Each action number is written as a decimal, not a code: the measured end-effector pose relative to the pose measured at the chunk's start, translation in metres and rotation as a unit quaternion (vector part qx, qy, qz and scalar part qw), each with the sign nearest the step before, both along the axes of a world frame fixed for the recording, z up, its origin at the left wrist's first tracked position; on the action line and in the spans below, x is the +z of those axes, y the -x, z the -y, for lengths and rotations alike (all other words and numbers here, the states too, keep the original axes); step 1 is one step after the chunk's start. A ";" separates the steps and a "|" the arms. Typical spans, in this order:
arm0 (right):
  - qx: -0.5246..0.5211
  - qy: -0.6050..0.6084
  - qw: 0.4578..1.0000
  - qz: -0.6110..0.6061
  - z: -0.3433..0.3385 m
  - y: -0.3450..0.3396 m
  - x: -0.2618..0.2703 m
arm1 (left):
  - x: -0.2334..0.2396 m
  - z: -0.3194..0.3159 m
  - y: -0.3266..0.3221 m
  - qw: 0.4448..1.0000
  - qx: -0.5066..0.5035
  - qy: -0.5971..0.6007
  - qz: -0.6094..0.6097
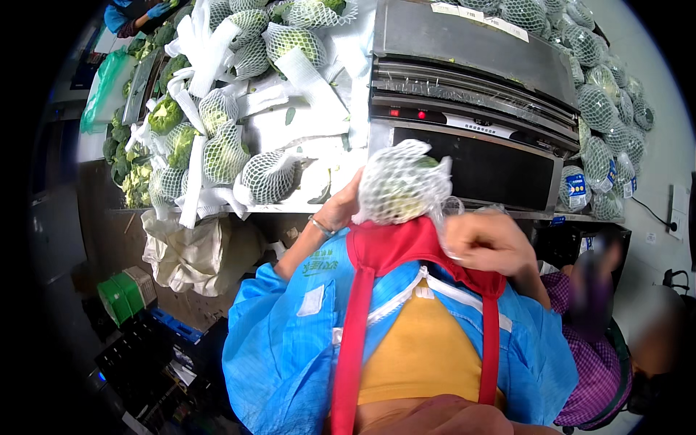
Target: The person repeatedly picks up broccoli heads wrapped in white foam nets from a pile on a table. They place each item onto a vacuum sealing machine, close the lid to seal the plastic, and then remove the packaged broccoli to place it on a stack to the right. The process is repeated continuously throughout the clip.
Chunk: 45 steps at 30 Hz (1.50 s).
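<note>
A netted vegetable head (405, 185), pale green inside a white foam sleeve, is held up in front of my red apron (391, 247). My left hand (345, 201) grips its left side. My right hand (486, 242), blurred, is curled at the right around clear plastic film (450, 209) beside the netted head. Just beyond the head stands a wrapping machine (473, 117) with a black plate (478, 168) and lit red switches. To the left, several heads in foam nets (269, 176) lie on the white worktop (304, 122).
Wrapped, netted heads (598, 109) are piled at the right, some with blue labels. Loose broccoli (166, 115) and empty foam sleeves (312, 81) lie left. A white sack (187, 250) and green basket (119, 293) stand below. One person (592, 348) is close at right; another's gloved hand (157, 10) shows far left.
</note>
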State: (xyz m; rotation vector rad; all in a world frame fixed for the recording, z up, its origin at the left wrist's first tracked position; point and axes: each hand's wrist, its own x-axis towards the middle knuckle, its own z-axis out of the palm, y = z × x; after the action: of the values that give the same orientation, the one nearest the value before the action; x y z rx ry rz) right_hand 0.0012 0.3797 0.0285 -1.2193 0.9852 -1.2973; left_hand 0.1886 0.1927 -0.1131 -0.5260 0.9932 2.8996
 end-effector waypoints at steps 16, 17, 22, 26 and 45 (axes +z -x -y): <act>0.189 0.110 0.975 0.031 0.075 -0.025 0.029 | 0.028 0.003 0.051 0.991 -0.026 -0.128 -0.013; 0.165 0.127 0.978 0.007 0.053 -0.006 0.037 | -0.006 0.007 0.038 0.983 0.003 -0.182 -0.007; -0.154 0.019 0.970 0.187 -0.099 0.083 0.009 | -0.079 0.036 0.034 0.934 0.161 -0.298 -0.118; -0.319 -0.284 0.762 -0.486 -0.104 0.081 -0.063 | -0.057 0.065 0.030 0.981 0.105 0.108 -0.120; -0.254 -0.183 0.858 0.407 0.022 0.028 -0.086 | 0.057 0.025 0.064 0.950 -0.025 0.304 -0.067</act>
State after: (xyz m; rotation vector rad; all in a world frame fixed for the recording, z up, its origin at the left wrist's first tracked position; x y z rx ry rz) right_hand -0.0270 0.3581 -0.0578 -0.0388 0.8628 -1.7127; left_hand 0.1247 0.1672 -0.0559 -0.3041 1.9029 2.5674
